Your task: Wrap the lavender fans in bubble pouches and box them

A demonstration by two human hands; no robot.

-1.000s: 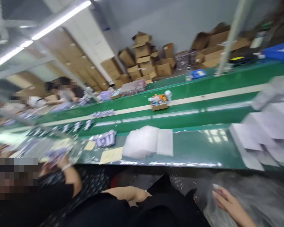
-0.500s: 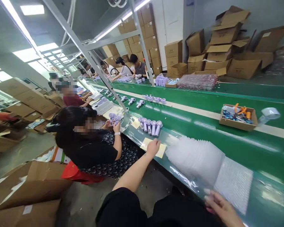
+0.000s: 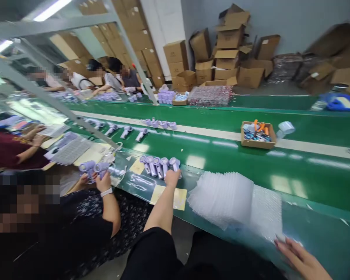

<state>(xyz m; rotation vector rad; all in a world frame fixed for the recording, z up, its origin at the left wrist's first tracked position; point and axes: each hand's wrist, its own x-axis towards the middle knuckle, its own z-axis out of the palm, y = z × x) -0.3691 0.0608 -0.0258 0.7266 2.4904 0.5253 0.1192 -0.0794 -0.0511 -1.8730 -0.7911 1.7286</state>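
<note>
My left hand (image 3: 172, 179) is closed around the handle of the rightmost light-purple handheld fan (image 3: 174, 161), which stands at the end of a short row. Several more handheld fans (image 3: 156, 165) lie side by side just left of it. Yellow paper (image 3: 180, 198) lies on the bench under my left wrist. My right hand (image 3: 299, 254), fingers stretched out and slightly apart, is at the near corner of a clear bubble-wrap bag (image 3: 266, 210); whether the fingertips touch it I cannot tell. A fanned stack of bubble-wrap bags (image 3: 221, 198) spreads between my hands.
A co-worker at my left holds two purple fans (image 3: 100, 168). More fans (image 3: 141, 134) lie on the green conveyor (image 3: 210, 149). A cardboard box of small parts (image 3: 258, 142) stands farther right, beside a pale fan (image 3: 286, 127). A metal frame post (image 3: 134, 54) rises beyond.
My left hand has reached forward to the fan row and taken hold of the rightmost fan. The view has turned to the right. My right hand stays by the bags' near corner.
</note>
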